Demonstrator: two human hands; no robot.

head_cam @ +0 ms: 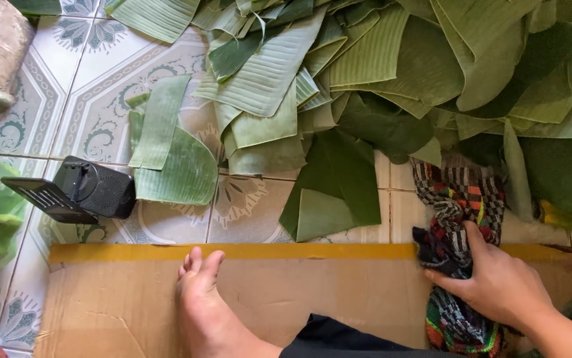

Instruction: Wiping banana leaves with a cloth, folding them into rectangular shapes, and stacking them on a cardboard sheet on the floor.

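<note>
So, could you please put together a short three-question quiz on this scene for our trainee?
1. True or false: the right hand grips the multicoloured woven cloth.
2. What lies beside the bare foot on the flat brown cardboard sheet with a yellow tape edge?
A. a knife
B. nothing, bare cardboard
C. a leaf
3. Which thing sits on the patterned floor tiles left of the loose cut green banana leaf pieces?

Key:
1. True.
2. B.
3. The small black box-shaped device with a slotted flap.
</note>
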